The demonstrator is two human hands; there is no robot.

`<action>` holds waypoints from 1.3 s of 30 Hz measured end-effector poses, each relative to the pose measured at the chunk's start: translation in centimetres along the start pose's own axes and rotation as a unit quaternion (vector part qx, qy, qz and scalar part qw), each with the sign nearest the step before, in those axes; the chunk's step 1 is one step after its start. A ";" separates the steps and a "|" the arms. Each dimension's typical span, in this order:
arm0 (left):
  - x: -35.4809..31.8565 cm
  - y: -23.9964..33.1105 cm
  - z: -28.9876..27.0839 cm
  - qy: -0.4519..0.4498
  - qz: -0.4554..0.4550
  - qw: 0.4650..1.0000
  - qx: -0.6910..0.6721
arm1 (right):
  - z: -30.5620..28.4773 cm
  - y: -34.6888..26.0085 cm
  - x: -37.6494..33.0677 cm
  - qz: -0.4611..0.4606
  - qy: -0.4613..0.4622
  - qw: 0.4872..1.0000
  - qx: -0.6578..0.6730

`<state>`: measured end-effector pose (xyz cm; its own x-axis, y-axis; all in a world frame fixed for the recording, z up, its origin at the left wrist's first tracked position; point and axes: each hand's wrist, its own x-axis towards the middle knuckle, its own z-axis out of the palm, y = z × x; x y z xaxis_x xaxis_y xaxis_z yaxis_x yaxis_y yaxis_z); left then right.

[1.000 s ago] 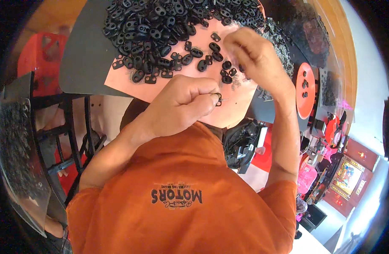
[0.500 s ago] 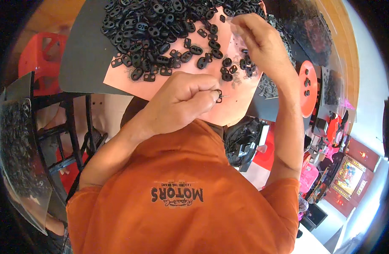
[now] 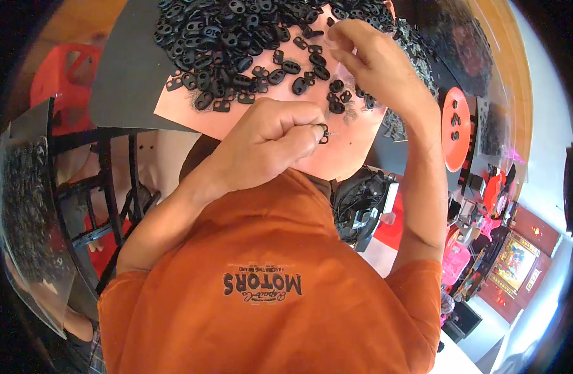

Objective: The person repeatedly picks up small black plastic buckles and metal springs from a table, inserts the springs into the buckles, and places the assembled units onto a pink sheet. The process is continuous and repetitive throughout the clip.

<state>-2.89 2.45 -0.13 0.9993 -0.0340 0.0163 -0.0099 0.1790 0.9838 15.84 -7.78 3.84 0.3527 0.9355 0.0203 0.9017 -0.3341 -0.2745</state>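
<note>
My left hand (image 3: 274,140) is closed in a pinch on a small black two-hole cord-lock piece (image 3: 324,133), with a thin metal spring seeming to stick out of its side. My right hand (image 3: 380,65) hovers over the far right of the pink sheet (image 3: 333,159). Its thumb and forefinger are apart, with nothing visible between them, and a small black part (image 3: 330,22) lies just beyond the fingertips. Left of that hand, loose black cord-lock parts (image 3: 291,67) are scattered, some oval and some squarish. The right hand partly covers the pieces below it.
A large heap of black cord-lock parts (image 3: 205,37) covers the sheet's far left. Grey, spring-like bits (image 3: 395,128) are piled at the right. Farther right, a red oval surface (image 3: 453,153) holds several black pieces. A red plastic stool (image 3: 52,78) stands at the left.
My right hand has shifted slightly left, and its thumb and forefinger have spread. My left hand keeps its pinch on the cord-lock piece. The view has shifted a little.
</note>
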 end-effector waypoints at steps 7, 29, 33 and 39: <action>0.0 -0.1 -0.1 -0.002 0.013 1.000 0.015 | -0.5 1.7 -0.7 -0.036 0.054 0.998 0.020; -0.1 -0.5 0.6 0.021 0.019 0.999 -0.031 | 0.6 1.1 -0.6 0.004 0.054 0.997 0.047; -0.2 -0.4 0.8 0.027 0.021 0.998 -0.046 | 0.4 1.0 -0.5 -0.018 0.070 0.997 0.041; -0.2 0.0 0.4 0.013 0.009 0.999 -0.030 | 1.8 -0.1 0.3 -0.002 0.045 0.995 0.084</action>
<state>-3.08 2.09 -0.12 0.9996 -0.0043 0.0294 -0.0275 0.2372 0.9711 15.36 -7.24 2.15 0.3761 0.9206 0.1054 0.8514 -0.2984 -0.4314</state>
